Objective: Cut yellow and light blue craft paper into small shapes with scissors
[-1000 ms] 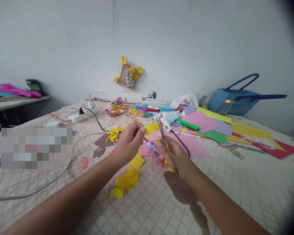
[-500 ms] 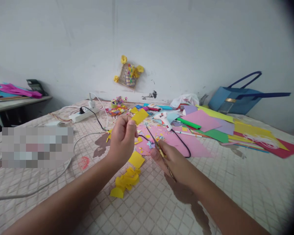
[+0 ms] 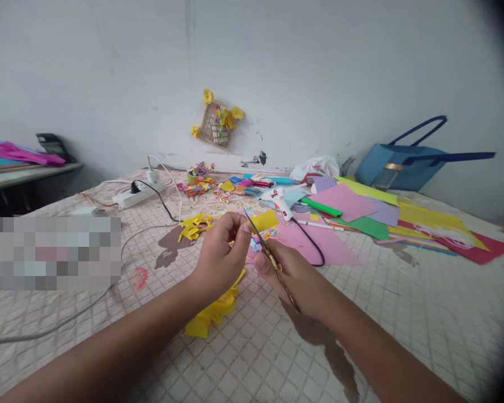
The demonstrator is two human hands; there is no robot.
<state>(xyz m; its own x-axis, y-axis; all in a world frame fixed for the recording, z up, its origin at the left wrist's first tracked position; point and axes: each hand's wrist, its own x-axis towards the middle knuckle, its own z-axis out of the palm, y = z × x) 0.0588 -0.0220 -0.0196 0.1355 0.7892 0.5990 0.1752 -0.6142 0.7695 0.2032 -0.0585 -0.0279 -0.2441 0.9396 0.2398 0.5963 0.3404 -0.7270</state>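
Note:
Between its thumb and bent fingers my left hand [image 3: 224, 252] pinches a small yellow piece of paper [image 3: 265, 220], which sticks out to the right. Wrapped around a pair of scissors [image 3: 270, 255] is my right hand [image 3: 296, 274]. The scissors' blades point up and left and cross in front of the yellow piece, close to my left fingertips. Whether the blades touch the paper I cannot tell. Below my left wrist lies a heap of cut yellow pieces [image 3: 210, 318], partly hidden by the arm. More yellow strips [image 3: 193, 226] lie beyond my left hand.
A white glue gun [image 3: 279, 202] rests on a pink sheet [image 3: 315, 246]. Coloured sheets [image 3: 344, 200] and a blue bag [image 3: 403, 168] are at the right. A power strip [image 3: 140, 195] with cords stands at the left. A decorated frame [image 3: 218, 126] leans on the wall.
My left hand has come right and slightly down, bringing the yellow piece behind the scissors' blades. My right hand has hardly moved. The view has shifted a little.

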